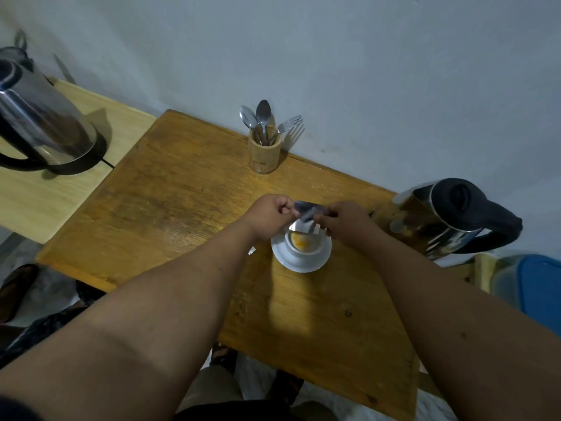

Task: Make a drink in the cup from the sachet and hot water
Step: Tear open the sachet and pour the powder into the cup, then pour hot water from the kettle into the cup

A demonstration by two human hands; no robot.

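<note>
A white cup (306, 249) stands on a white saucer (299, 264) in the middle of the wooden table (182, 192). Orange powder lies in the cup's bottom. Just above the cup's far rim, a small silvery-blue sachet (308, 212) is stretched between both hands. My left hand (271, 215) pinches its left end and my right hand (343, 220) pinches its right end. A steel kettle with a black lid and handle (452, 218) stands to the right of the cup.
A wooden holder (264, 153) with spoons and a fork stands at the table's far edge by the wall. A second steel kettle (39, 117) sits on a paler side table at the left. A small torn scrap (251, 251) lies left of the saucer. A blue-lidded container (534, 287) is at the right.
</note>
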